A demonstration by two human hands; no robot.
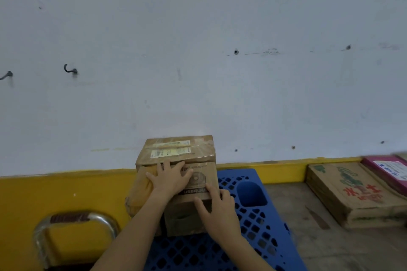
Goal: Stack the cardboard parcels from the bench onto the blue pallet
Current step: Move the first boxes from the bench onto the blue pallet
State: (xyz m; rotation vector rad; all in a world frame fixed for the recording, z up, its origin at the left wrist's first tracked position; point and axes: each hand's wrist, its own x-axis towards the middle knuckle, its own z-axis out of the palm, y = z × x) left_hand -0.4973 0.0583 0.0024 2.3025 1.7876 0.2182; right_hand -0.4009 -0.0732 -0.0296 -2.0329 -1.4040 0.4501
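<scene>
Brown cardboard, printed with a fan drawing and the letters "USB", makes up the small parcel (187, 220) under both hands. It stands at the far left edge of the blue pallet (259, 226), its front face toward the camera.

The left hand (170, 179) lies flat on the parcel's top. Its fingers (166, 166) are straight, spread and pointing away from the person, and grip nothing. The right hand (219, 209) rests on the near right corner of the same parcel. Its fingers (210, 189) are stretched along the top edge and its thumb is spread over the front face, so it presses rather than clasps.

Directly behind the small parcel, toward the pallet's far edge, sits a taller taped parcel (176, 149) with white labels on top. It touches the small one. A yellowish wrapped parcel (139, 189) leans against their left side, at the pallet's left edge.

Left of the pallet stands a curved metal handle (74, 220), in front of a yellow wall band (44, 193). Right of the pallet, well apart, lie flat printed cartons (352, 193) and a pink box (387, 168) on a grey surface. Above the pallet, a pale wall carries a dark hook (70, 69).
</scene>
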